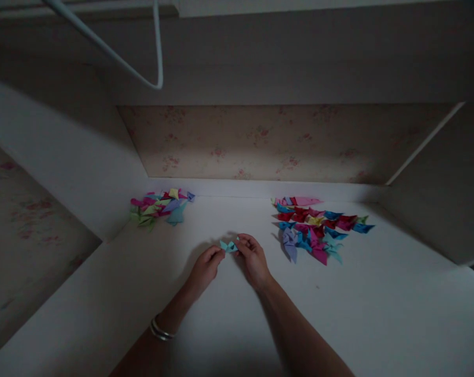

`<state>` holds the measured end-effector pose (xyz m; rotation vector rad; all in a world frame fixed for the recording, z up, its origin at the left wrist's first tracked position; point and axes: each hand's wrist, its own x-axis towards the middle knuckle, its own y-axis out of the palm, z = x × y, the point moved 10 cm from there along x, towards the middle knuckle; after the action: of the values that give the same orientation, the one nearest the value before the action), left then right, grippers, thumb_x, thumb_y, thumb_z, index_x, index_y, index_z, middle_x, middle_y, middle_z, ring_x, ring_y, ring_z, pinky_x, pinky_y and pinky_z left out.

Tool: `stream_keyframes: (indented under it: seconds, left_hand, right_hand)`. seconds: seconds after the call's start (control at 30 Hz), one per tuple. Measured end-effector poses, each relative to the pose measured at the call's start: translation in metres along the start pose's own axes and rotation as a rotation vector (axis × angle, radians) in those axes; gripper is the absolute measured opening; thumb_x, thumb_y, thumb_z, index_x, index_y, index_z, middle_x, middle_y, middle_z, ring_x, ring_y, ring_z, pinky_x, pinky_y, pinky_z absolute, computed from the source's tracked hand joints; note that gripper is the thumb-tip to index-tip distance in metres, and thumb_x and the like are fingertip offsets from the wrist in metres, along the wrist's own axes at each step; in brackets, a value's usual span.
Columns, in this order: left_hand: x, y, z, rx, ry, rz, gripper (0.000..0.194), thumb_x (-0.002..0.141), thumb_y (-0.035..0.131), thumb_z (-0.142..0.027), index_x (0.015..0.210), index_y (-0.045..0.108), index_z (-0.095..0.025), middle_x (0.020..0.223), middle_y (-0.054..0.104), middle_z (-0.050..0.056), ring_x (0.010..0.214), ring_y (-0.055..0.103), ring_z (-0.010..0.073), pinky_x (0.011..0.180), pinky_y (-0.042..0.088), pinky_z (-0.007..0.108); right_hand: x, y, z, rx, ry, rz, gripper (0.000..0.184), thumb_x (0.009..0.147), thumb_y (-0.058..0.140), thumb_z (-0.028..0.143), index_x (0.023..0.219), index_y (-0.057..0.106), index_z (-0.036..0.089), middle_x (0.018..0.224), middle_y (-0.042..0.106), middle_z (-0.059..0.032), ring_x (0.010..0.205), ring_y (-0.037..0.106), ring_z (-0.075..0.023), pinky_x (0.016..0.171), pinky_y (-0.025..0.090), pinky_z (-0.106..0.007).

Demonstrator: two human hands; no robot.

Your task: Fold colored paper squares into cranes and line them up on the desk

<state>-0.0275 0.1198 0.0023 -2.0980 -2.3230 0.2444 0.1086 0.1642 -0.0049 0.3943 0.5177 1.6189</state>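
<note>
A small turquoise folded-paper piece point(229, 246) is held between my two hands, just above the white table. My left hand point(206, 266) pinches its left end between thumb and fingers. At its right end, my right hand point(254, 260) grips it with the fingertips. To the right lies a group of folded-paper pieces point(315, 222) in blue, red, pink, yellow and lilac, set in rough rows. A looser heap of folded-paper pieces point(162, 206) in magenta, green, lilac and yellow sits at the back left.
The white table point(358, 309) runs back to a wall with floral wallpaper point(237, 141). A white panel point(64, 141) stands on the left and another panel point(437, 193) on the right. Overhead hangs a bent white rod point(115, 52) below a shelf edge point(300, 10).
</note>
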Motion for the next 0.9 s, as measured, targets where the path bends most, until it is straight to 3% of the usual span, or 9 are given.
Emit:
stream_keyframes:
  seconds: [0.23,0.57,0.9]
  left_hand:
    - [-0.004,-0.001,-0.002,-0.053,0.014,0.035,0.022,0.075,0.056,-0.039,0.07,0.056,-0.018,0.047,0.031,-0.01,0.039,0.026,0.0057,0.039,0.017,0.019]
    - [-0.002,-0.005,0.004,-0.191,-0.005,0.033,0.018,0.073,0.056,-0.036,0.069,0.05,-0.019,0.044,0.026,-0.012,0.037,0.02,0.0049,0.037,0.014,0.019]
    - [-0.005,-0.002,-0.005,-0.115,0.082,0.056,0.027,0.079,0.054,-0.044,0.071,0.047,-0.02,0.046,0.029,-0.011,0.038,0.024,0.0056,0.039,0.018,0.019]
  right_hand:
    - [-0.009,-0.001,0.0,-0.065,-0.025,-0.002,0.021,0.068,0.076,0.035,0.079,0.068,0.02,0.068,0.061,0.0015,0.062,0.052,-0.0125,0.064,0.04,-0.028]
    - [-0.008,0.0,0.0,-0.201,-0.052,-0.003,0.03,0.069,0.075,0.045,0.076,0.067,0.017,0.056,0.054,0.0024,0.054,0.044,-0.0114,0.054,0.031,-0.026]
    - [-0.011,-0.005,0.0,-0.161,-0.084,-0.045,0.025,0.071,0.074,0.041,0.076,0.065,0.018,0.058,0.054,0.0034,0.052,0.043,-0.0096,0.052,0.03,-0.025]
